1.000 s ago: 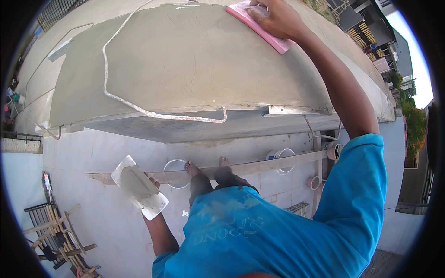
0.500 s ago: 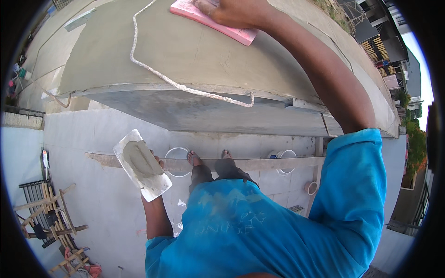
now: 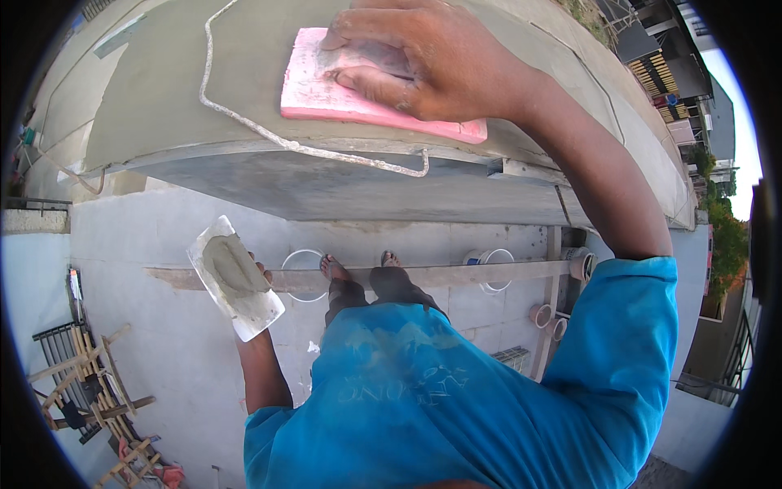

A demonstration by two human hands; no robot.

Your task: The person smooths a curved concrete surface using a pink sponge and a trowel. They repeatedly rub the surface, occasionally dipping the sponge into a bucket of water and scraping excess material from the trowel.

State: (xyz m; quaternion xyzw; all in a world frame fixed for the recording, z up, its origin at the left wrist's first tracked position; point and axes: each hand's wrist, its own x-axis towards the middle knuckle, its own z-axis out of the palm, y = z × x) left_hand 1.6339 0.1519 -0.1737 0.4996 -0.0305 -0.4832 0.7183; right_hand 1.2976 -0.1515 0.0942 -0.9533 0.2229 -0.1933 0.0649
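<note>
My right hand [image 3: 419, 53] grips a pink foam float [image 3: 314, 94], its thumb along the near side. The float lies flat on a grey plastered surface [image 3: 155, 98], close to the edge nearest me. Lower on the left, my left hand [image 3: 262, 270] holds a white rectangular hawk board [image 3: 259, 316] from beneath; most of its fingers are hidden. A smear of wet grey mortar [image 3: 230, 265] covers the middle of the board. Left of the float, a bent, crusted metal rod [image 3: 277, 140] crosses the plaster and hooks over the edge.
My feet are at a narrow wooden plank [image 3: 456, 278] below the slab. A round bucket [image 3: 303, 251] and another bucket [image 3: 498, 251] are by the plank. Small pots [image 3: 540, 315] sit at the right. Stacked timber and metal bars [image 3: 90, 383] lean at the lower left.
My right hand has brought the float toward me and slightly right, nearer the plaster's edge. The hawk in my left hand has shifted slightly left and up in view.
</note>
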